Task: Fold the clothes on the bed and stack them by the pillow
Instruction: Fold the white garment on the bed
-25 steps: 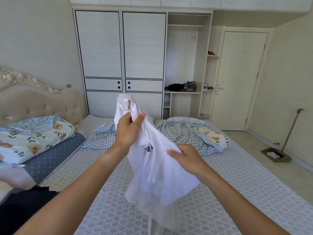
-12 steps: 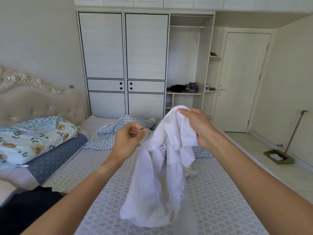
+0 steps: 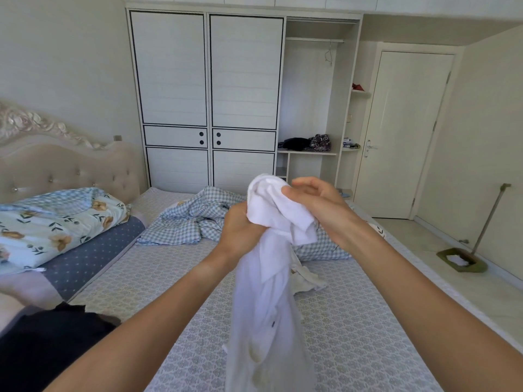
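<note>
- Nearest the camera, the loose lower end of the white garment [image 3: 266, 321] hangs down in a long twisted rope over the patterned mattress [image 3: 353, 335], its tail running out of the bottom of the view.
- Half a second ago the left hand [image 3: 240, 230] was off the cloth with its fingers pinched on nothing; now it is closed in a fist around the garment's neck just under the bunched top, so both hands hold it again.
- The right hand [image 3: 317, 205] has shifted from gripping the top fold to lying partly open against the wad, fingers curled loosely over it.
- My reading: the person is hunting for a collar or shoulder seam, and the folding itself is not yet begun.
- The cloth looks thin, crumpled and limp, with 1 small dark mark low on it; no sleeve or hem shows plainly.
- Behind it a second pale crumpled piece [image 3: 307, 277] lies on the mattress, then a checked blue quilt [image 3: 186, 224].
- Far left, the floral pillow [image 3: 56, 222] lies by the headboard, with no folded stack showing beside it.
</note>
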